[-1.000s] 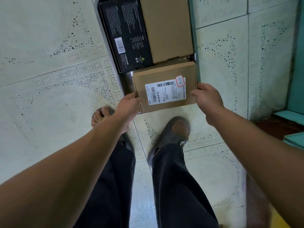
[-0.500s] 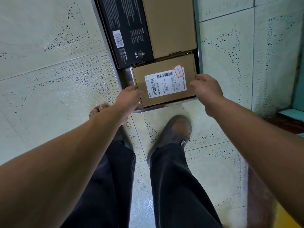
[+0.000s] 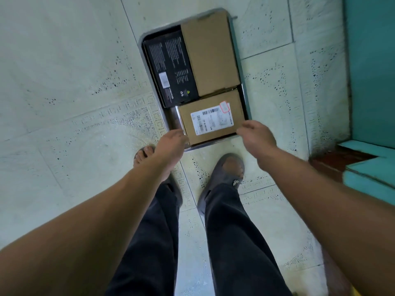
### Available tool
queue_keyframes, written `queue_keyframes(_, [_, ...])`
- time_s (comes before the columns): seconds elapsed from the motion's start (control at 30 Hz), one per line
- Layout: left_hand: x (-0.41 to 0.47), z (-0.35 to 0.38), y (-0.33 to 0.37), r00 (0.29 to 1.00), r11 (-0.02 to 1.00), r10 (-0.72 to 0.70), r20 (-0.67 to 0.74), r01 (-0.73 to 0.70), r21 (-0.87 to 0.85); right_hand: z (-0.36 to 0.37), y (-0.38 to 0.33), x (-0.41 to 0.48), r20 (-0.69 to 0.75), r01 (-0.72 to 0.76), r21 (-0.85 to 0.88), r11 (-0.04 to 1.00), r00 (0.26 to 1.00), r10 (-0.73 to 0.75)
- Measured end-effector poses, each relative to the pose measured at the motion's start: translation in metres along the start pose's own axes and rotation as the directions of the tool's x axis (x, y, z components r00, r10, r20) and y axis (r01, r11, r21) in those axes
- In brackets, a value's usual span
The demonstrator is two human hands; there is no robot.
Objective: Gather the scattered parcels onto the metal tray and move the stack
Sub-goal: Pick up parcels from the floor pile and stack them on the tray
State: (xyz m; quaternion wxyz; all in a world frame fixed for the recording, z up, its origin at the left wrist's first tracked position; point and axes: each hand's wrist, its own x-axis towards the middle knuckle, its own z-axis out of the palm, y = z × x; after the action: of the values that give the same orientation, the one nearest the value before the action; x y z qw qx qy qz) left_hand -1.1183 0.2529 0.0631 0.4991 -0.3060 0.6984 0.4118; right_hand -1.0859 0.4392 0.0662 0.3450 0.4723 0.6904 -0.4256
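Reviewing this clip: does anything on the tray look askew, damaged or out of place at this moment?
Nothing stands out. The black box, plain brown box and labelled parcel lie flat, side by side inside the metal tray, with no visible damage. The left hand and right hand are at the labelled parcel's near corners.

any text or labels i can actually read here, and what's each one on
Nothing reads clearly enough to quote.
White shipping label on the small cardboard parcel: barcodes and print, blurred.
Red-outlined sticker at its corner: illegible.
Black box: white print, a barcode sticker and small symbols, too small.
Grey shoe: a small logo, unreadable.
Large cardboard box: no text visible.
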Motion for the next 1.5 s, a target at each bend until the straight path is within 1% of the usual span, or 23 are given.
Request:
queue_keyframes(0.1, [-0.038, -0.006, 0.014, 0.999, 0.999, 0.034, 0.000, -0.034, 0.005, -0.010, -0.010, -0.044, 0.022, -0.003, 0.001, 1.000, 1.000, 0.003])
queue_keyframes(0.23, [-0.101, -0.012, 0.043, 0.995, 0.996, 0.093, 0.022, -0.092, -0.012, -0.034, -0.020, -0.104, 0.034, -0.001, 0.046, 0.999, 0.999, 0.000])
queue_keyframes(0.37, [-0.184, -0.022, 0.078, 0.982, 0.983, 0.184, 0.051, -0.184, -0.008, -0.069, -0.029, -0.180, -0.019, 0.014, 0.119, 0.993, 1.000, -0.012])
queue_keyframes(0.47, [-0.237, -0.035, 0.091, 0.968, 0.970, 0.241, 0.076, -0.242, -0.002, -0.083, -0.031, -0.232, -0.067, 0.021, 0.192, 0.981, 0.998, -0.009])
queue_keyframes(0.67, [-0.325, -0.073, 0.104, 0.930, 0.934, 0.323, 0.172, -0.343, 0.102, -0.086, -0.034, -0.342, -0.169, 0.039, 0.297, 0.954, 0.985, 0.012])
queue_keyframes(0.77, [-0.358, -0.090, 0.106, 0.913, 0.908, 0.339, 0.227, -0.381, 0.177, -0.077, -0.029, -0.394, -0.212, 0.024, 0.370, 0.929, 0.975, 0.059])
queue_keyframes(0.8, [-0.370, -0.094, 0.106, 0.899, 0.888, 0.345, 0.270, -0.406, 0.218, -0.074, -0.027, -0.410, -0.230, 0.027, 0.405, 0.914, 0.970, 0.073])
queue_keyframes(0.87, [-0.396, -0.098, 0.108, 0.860, 0.829, 0.340, 0.381, -0.465, 0.310, -0.065, -0.022, -0.445, -0.258, 0.018, 0.498, 0.867, 0.958, 0.128])
queue_keyframes(0.9, [-0.408, -0.098, 0.107, 0.840, 0.808, 0.349, 0.415, -0.494, 0.321, -0.059, -0.017, -0.463, -0.270, 0.016, 0.552, 0.834, 0.949, 0.160])
queue_keyframes(0.93, [-0.418, -0.099, 0.106, 0.835, 0.817, 0.342, 0.432, -0.491, 0.303, -0.053, -0.014, -0.477, -0.275, 0.014, 0.606, 0.795, 0.942, 0.193])
queue_keyframes(1.0, [-0.428, -0.101, 0.102, 0.832, 0.830, 0.322, 0.451, -0.478, 0.288, -0.041, -0.011, -0.497, -0.267, 0.001, 0.660, 0.751, 0.935, 0.234])
queue_keyframes(1.1, [-0.463, -0.087, 0.088, 0.779, 0.785, 0.271, 0.565, -0.519, 0.339, -0.030, 0.013, -0.541, -0.304, 0.032, 0.774, 0.633, 0.895, 0.326])
queue_keyframes(1.13, [-0.474, -0.082, 0.084, 0.761, 0.751, 0.263, 0.593, -0.547, 0.370, -0.027, 0.021, -0.551, -0.309, 0.043, 0.798, 0.602, 0.886, 0.346])
queue_keyframes(1.2, [-0.494, -0.071, 0.072, 0.730, 0.652, 0.256, 0.633, -0.614, 0.444, -0.020, 0.037, -0.573, -0.317, 0.065, 0.836, 0.544, 0.867, 0.384])
queue_keyframes(1.3, [-0.515, -0.053, 0.050, 0.695, 0.558, 0.234, 0.680, -0.669, 0.491, -0.008, 0.062, -0.602, -0.324, 0.102, 0.882, 0.459, 0.840, 0.435])
queue_keyframes(1.43, [-0.545, -0.032, 0.011, 0.650, 0.482, 0.177, 0.739, -0.712, 0.511, 0.017, 0.103, -0.641, -0.328, 0.146, 0.918, 0.369, 0.803, 0.498])
queue_keyframes(1.5, [-0.558, -0.026, -0.015, 0.623, 0.429, 0.151, 0.768, -0.741, 0.517, 0.034, 0.128, -0.660, -0.319, 0.162, 0.934, 0.318, 0.778, 0.541])
